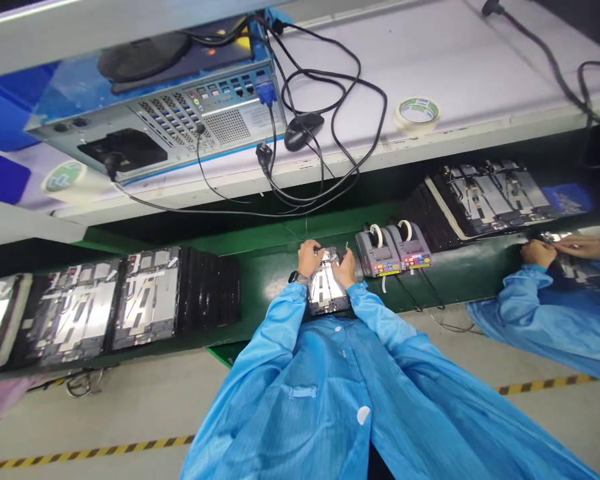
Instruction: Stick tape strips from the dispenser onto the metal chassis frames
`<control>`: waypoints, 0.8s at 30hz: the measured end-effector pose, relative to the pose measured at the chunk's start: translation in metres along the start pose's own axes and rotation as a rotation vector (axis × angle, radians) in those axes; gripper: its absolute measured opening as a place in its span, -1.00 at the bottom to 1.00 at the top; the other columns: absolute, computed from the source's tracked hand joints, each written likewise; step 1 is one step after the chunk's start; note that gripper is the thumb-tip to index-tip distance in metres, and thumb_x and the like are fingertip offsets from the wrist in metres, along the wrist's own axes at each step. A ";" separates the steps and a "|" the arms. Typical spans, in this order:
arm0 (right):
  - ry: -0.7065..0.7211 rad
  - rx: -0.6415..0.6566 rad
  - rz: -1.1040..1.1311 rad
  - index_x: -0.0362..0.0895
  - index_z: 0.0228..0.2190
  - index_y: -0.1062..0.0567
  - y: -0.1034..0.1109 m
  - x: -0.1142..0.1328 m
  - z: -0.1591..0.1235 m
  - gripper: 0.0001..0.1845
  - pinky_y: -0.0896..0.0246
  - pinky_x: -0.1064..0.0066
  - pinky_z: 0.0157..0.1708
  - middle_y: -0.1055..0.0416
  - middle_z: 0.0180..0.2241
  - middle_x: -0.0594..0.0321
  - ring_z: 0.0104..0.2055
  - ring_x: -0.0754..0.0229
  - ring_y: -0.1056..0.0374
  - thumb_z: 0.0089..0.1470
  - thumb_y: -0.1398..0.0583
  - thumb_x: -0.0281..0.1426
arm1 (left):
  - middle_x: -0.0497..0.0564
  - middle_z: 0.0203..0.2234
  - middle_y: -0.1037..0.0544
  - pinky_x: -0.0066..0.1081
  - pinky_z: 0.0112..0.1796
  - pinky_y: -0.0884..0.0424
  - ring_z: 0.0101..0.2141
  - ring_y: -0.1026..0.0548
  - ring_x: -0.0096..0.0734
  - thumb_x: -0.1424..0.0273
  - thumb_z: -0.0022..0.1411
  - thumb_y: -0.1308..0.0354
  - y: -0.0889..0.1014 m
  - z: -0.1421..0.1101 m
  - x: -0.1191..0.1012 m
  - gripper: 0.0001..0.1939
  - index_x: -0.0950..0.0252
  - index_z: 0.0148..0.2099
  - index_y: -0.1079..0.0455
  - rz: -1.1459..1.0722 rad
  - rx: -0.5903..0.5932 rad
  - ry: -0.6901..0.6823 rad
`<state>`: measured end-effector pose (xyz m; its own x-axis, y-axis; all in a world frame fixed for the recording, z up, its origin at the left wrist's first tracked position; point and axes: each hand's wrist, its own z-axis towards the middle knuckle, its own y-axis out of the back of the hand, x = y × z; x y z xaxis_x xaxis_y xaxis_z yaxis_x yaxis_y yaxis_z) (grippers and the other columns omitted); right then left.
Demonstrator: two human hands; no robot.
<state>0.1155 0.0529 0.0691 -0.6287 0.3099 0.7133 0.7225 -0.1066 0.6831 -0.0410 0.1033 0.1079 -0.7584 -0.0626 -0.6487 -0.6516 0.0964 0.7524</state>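
An opened flat device panel (327, 293) with grey metal plates lies on the green conveyor belt (260, 280) in front of me. My left hand (309, 258), with a watch on the wrist, rests on the panel's far left corner, fingers curled down. Opposite it, my right hand (347, 267) presses on the far right corner with bent fingers. Both hands touch the panel's top edge, around a small dark part. What the fingertips pinch is too small to make out.
Two grey tape dispensers (393, 249) stand right of the panel. Similar panels (145, 300) lie on the belt at left, stacked trays (490, 197) at right. A co-worker's hands (560, 252) work at far right. Above, a shelf holds a computer case (180, 113), cables, a mouse (303, 130) and a tape roll (417, 112).
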 end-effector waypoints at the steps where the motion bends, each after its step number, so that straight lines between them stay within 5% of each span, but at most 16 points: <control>1: 0.045 -0.025 -0.008 -0.22 0.32 -0.09 0.001 0.002 -0.004 -0.24 -0.22 0.00 0.16 -0.40 0.07 -0.16 0.13 -0.14 -0.34 0.13 -0.14 -0.36 | 0.09 0.09 -0.51 -0.24 0.15 -0.23 0.16 -0.38 -0.21 0.37 0.33 -0.22 0.007 -0.005 0.011 -0.85 0.18 -0.05 -0.44 -0.036 -0.059 0.028; 4: 0.217 0.041 -0.011 -0.19 0.33 -0.11 0.000 0.012 -0.015 -0.28 -0.18 0.01 0.18 -0.42 0.05 -0.09 0.12 -0.11 -0.33 0.17 -0.09 -0.41 | 0.10 0.06 -0.51 -0.28 0.17 -0.27 0.13 -0.42 -0.28 0.41 0.34 -0.19 0.025 -0.025 0.047 -0.82 0.19 -0.01 -0.41 -0.132 -0.194 0.212; 8: 0.400 0.245 0.033 -0.16 0.32 -0.16 -0.018 0.029 -0.018 -0.29 -0.18 0.09 0.18 -0.47 -0.06 0.03 0.06 -0.06 -0.36 0.16 -0.12 -0.44 | 0.11 0.04 -0.53 -0.29 0.09 -0.40 0.00 -0.52 -0.32 0.45 0.33 -0.18 0.024 -0.058 0.078 -0.77 0.21 0.03 -0.39 -0.272 -0.199 0.372; 14: 0.600 0.332 -0.043 -0.17 0.36 -0.13 -0.033 0.048 0.004 -0.22 -0.15 0.07 0.22 -0.39 0.10 -0.07 0.18 -0.09 -0.28 0.13 -0.15 -0.48 | 0.12 0.09 -0.51 -0.33 0.03 -0.47 -0.05 -0.57 -0.37 0.45 0.31 -0.21 -0.003 -0.075 0.075 -0.71 0.22 0.07 -0.39 -0.392 -0.192 0.345; 19: 0.593 0.504 -0.146 -0.12 0.32 -0.22 -0.030 0.050 0.018 -0.29 -0.24 0.21 0.05 -0.49 -0.08 0.09 -0.02 0.01 -0.38 0.15 -0.12 -0.56 | 0.14 0.05 -0.53 -0.32 0.01 -0.47 -0.10 -0.58 -0.38 0.42 0.26 -0.28 -0.015 -0.068 0.073 -0.67 0.26 0.07 -0.40 -0.499 -0.179 0.394; 24: 0.654 0.503 -0.181 -0.14 0.26 -0.31 -0.029 0.048 0.015 -0.39 -0.17 0.18 0.08 -0.50 -0.14 0.09 0.00 -0.04 -0.34 0.18 -0.15 -0.51 | 0.13 0.03 -0.56 -0.34 -0.03 -0.49 -0.13 -0.58 -0.40 0.42 0.30 -0.25 -0.020 -0.064 0.074 -0.72 0.26 0.05 -0.40 -0.537 -0.164 0.422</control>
<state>0.0690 0.0851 0.0808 -0.6751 -0.3440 0.6525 0.5392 0.3736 0.7548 -0.0848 0.0331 0.0521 -0.2508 -0.4430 -0.8607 -0.9064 -0.2046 0.3695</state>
